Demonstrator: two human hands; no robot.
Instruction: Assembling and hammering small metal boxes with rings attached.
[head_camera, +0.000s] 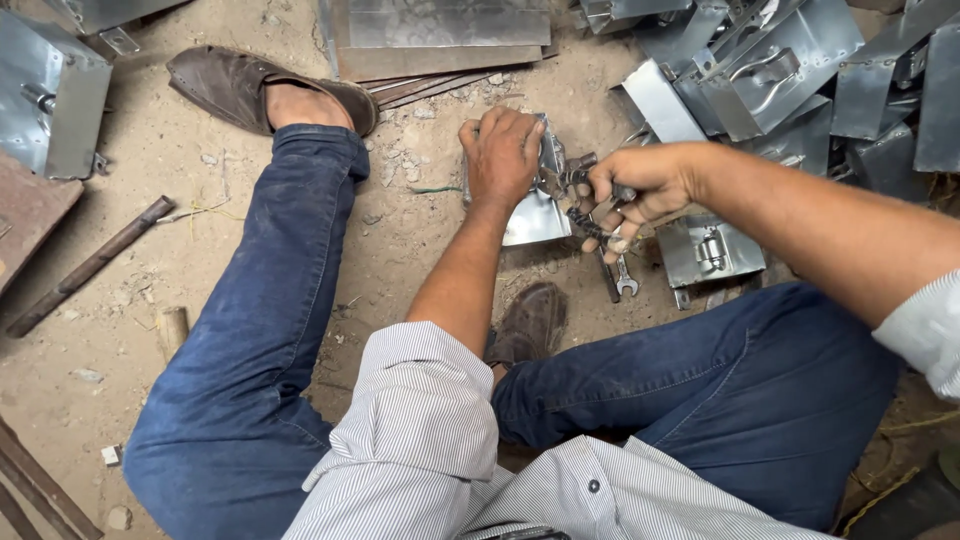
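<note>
Left hand (500, 155): clamped over metal box (535, 210) on dirt floor (150, 200) | right hand (630, 195): gripping pliers (580, 200) at box edge | wrench (626, 276) lying just beside.

Left hand (503, 155) pressed palm-down, fingers curled, forearm extended forward. Right hand (630, 190) clenched in a fist-like grip, arm reaching in from right.

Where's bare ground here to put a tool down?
Bare dirt lies between the iron rod and the outstretched left leg, and between the shoe and the flat sheets. It is crowded around both hands and at the pile of metal boxes on the right.
</note>
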